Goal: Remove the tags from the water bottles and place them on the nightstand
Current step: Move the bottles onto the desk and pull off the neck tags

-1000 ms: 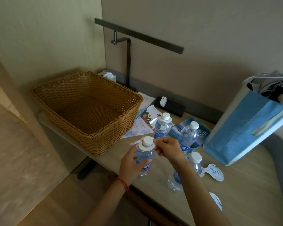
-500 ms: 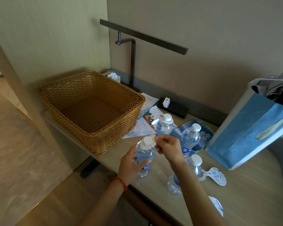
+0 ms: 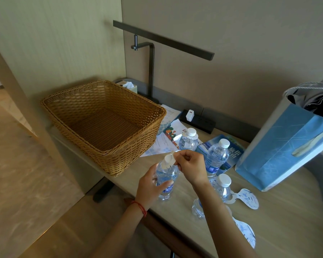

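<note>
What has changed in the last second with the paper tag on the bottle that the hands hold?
The right hand has lifted the white paper neck tag from lying flat around the cap to tilting up off it. The left hand keeps its grip on the clear plastic water bottle. The three other water bottles, the two loose tags on the wooden nightstand and the woven wicker basket have stayed in place.
</note>
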`<state>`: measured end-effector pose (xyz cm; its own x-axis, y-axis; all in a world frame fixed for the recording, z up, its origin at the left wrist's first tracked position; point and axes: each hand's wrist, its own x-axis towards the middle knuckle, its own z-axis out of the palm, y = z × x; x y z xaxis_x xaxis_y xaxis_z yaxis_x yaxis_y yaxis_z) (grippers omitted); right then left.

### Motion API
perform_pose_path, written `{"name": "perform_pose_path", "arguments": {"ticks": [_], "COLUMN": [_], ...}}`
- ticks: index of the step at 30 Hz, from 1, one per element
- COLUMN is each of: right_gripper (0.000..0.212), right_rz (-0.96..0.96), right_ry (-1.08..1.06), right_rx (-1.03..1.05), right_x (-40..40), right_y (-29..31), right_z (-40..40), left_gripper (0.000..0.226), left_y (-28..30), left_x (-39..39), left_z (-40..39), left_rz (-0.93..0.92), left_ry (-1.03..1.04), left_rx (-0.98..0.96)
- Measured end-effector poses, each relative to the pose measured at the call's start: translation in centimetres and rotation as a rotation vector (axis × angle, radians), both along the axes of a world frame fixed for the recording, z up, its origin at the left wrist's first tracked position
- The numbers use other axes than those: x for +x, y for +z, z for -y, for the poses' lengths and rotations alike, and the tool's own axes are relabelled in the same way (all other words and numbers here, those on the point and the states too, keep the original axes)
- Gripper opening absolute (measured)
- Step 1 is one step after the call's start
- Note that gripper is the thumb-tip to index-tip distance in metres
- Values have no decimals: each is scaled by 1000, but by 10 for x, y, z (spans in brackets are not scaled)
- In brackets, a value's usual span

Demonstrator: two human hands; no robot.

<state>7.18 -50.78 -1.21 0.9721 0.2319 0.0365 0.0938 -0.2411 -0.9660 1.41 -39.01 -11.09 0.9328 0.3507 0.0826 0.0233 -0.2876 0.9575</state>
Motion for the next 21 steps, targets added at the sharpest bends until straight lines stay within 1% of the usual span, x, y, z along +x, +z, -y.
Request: {"name": "perform_pose_path", "arguments": {"ticks": [4,10,12,17,21], "right_gripper": [18,25,25,18,15], "right_rz": [62,89,77,34,61], "right_ry": [1,17,26,-27,-81], "right_rx": [-90,-102,-75,30,106], "right_x": [1,0,-1,-4,-10], "right_y": [5,13,15,15,20], "right_z": [-5,-17,-21,-16,-1], "left_gripper": [66,59,63,61,63], "left_y": [0,1,2,3,2], "left_x": [-1,-1,-2,-3,-2], "left_z": [0,1,1,1,1], "left_rz": [0,1,9,20,15], "left_ry": [-4,-14,-16,-22,-24], "left_rx": [-11,-26,-28,-36,-42]}}
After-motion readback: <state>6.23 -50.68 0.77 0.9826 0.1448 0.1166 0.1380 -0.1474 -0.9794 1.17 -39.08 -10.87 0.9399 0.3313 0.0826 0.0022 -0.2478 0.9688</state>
